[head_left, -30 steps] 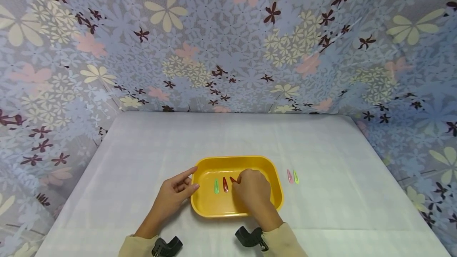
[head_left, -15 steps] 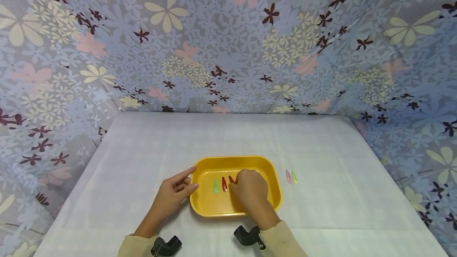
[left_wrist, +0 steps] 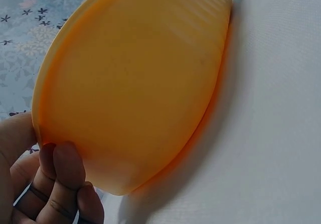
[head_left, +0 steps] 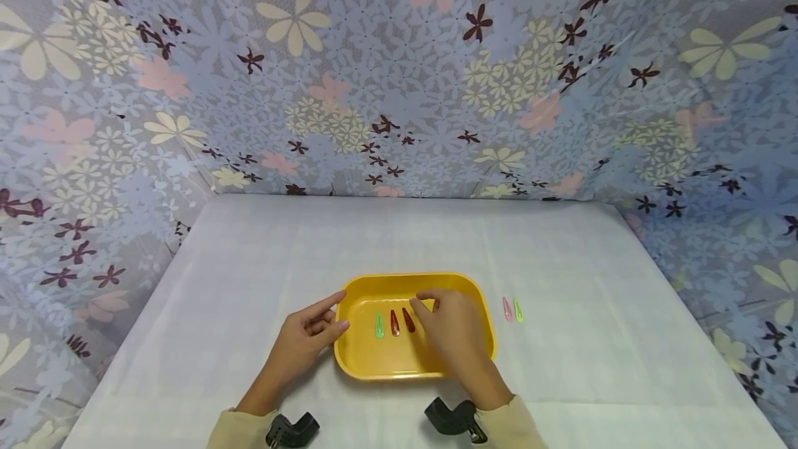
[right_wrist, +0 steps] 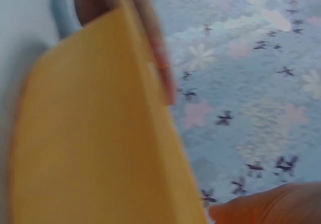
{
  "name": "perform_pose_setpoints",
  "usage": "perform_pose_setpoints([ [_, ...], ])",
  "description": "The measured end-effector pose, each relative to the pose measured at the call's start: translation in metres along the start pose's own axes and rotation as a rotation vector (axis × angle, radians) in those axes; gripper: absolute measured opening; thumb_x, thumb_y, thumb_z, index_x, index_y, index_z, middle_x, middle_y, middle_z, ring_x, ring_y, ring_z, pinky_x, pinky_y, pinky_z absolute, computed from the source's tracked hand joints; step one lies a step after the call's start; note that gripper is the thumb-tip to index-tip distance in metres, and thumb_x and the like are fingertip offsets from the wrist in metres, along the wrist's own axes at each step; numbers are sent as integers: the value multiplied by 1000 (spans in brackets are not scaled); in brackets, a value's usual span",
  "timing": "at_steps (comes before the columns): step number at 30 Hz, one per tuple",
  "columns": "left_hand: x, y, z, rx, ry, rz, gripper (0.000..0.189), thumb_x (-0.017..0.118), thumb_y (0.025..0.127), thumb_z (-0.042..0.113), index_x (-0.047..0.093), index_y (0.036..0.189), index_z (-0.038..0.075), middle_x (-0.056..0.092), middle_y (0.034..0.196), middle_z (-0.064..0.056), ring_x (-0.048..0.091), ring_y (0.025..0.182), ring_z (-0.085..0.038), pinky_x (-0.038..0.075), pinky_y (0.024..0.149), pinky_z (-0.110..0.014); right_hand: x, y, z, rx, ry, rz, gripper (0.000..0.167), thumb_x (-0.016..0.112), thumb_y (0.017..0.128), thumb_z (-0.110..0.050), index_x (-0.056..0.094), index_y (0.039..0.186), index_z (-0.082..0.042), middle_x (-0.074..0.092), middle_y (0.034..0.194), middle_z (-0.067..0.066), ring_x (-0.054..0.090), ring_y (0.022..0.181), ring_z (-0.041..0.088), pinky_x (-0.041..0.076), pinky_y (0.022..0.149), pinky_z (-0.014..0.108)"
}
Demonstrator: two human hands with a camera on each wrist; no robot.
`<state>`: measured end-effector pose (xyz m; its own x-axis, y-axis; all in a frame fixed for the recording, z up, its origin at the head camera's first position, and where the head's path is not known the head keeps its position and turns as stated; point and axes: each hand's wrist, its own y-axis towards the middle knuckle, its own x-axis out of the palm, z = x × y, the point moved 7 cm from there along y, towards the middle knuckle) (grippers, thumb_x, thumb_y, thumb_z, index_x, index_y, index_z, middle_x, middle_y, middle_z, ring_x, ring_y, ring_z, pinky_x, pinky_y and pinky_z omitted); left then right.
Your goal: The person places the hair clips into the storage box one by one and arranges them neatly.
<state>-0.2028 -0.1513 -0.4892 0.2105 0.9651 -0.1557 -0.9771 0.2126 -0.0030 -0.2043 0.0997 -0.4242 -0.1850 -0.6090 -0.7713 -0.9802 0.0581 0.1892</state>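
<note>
A yellow tray [head_left: 374, 364] rests on the table with three snap hair clips lying in a row inside: a green hair clip [head_left: 379, 325], a red hair clip [head_left: 395, 323] and a dark red hair clip [head_left: 409, 320]. My left hand [head_left: 301, 344] grips the tray's left end; the left wrist view shows its fingers [left_wrist: 69, 163] against the tray's outer wall [left_wrist: 135, 83]. Over the tray's right half, just right of the dark red clip, hovers my right hand [head_left: 455, 330], thumb and index finger apart, nothing between them. The tray wall hides the clips in both wrist views.
On the table right of the tray lie a pink hair clip [head_left: 508, 310] and a lime-green hair clip [head_left: 518, 310], side by side. A white cloth [head_left: 299, 241] covers the table. Flowered fabric [head_left: 399, 89] hangs behind and along both sides.
My right hand has let go of the dark red hair clip and drawn back a little to the right, its fingers spreading. The left hand stays at the tray.
</note>
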Motion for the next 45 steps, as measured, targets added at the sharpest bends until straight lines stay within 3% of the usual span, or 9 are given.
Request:
perform_pose_setpoints([
  [7, 2, -4, -4, -13, -4, 0, 54, 78, 94, 22, 60, 144, 11, 63, 96, -13, 51, 64, -10, 43, 57, -20, -67, -9, 10, -170, 122, 350, 11, 84, 87, -16, 83, 95, -9, 34, 49, -12, 23, 42, 1, 20, 40, 21],
  [10, 2, -4, -3, -5, -5, -3, 54, 77, 94, 22, 60, 144, 11, 62, 96, -13, 49, 64, -10, 42, 57, -20, -96, -12, 29, -138, 117, 462, 11, 84, 87, -15, 83, 96, -8, 35, 48, -10, 25, 39, 4, 20, 37, 22],
  [14, 0, -2, 0, -2, 0, 5, 54, 77, 94, 22, 61, 144, 11, 61, 96, -13, 49, 64, -10, 42, 57, -20, -117, -12, 65, -47, 74, 519, 12, 82, 89, -16, 83, 97, -8, 36, 48, -6, 27, 38, 8, 20, 37, 23],
  [21, 0, -1, 1, -9, 13, 10, 54, 78, 93, 22, 61, 144, 12, 62, 96, -13, 51, 66, -11, 44, 58, -20, -115, -21, 118, 104, -19, 465, 16, 80, 91, -22, 83, 100, -9, 38, 49, -4, 27, 40, 10, 19, 39, 23],
  [31, 0, 0, 3, 14, -3, 9, 53, 77, 94, 20, 61, 144, 10, 61, 96, -13, 52, 66, -11, 45, 59, -20, -83, -24, 163, 159, -61, 426, 16, 79, 91, -17, 82, 98, -3, 40, 47, -5, 31, 40, 13, 23, 40, 25],
  [38, 1, 0, 3, 22, 3, 5, 53, 77, 94, 19, 60, 144, 9, 62, 96, -13, 52, 66, -10, 45, 58, -21, -68, -23, 172, 222, -78, 374, 22, 78, 92, -22, 81, 100, -3, 43, 50, -3, 35, 44, 16, 25, 43, 28],
  [45, 1, 0, 3, 48, 1, -12, 53, 76, 95, 18, 59, 145, 8, 62, 96, -14, 53, 65, -9, 45, 58, -21, -64, -25, 170, 213, -120, 352, 22, 80, 90, -22, 81, 99, -3, 43, 50, -3, 36, 45, 16, 25, 43, 28],
])
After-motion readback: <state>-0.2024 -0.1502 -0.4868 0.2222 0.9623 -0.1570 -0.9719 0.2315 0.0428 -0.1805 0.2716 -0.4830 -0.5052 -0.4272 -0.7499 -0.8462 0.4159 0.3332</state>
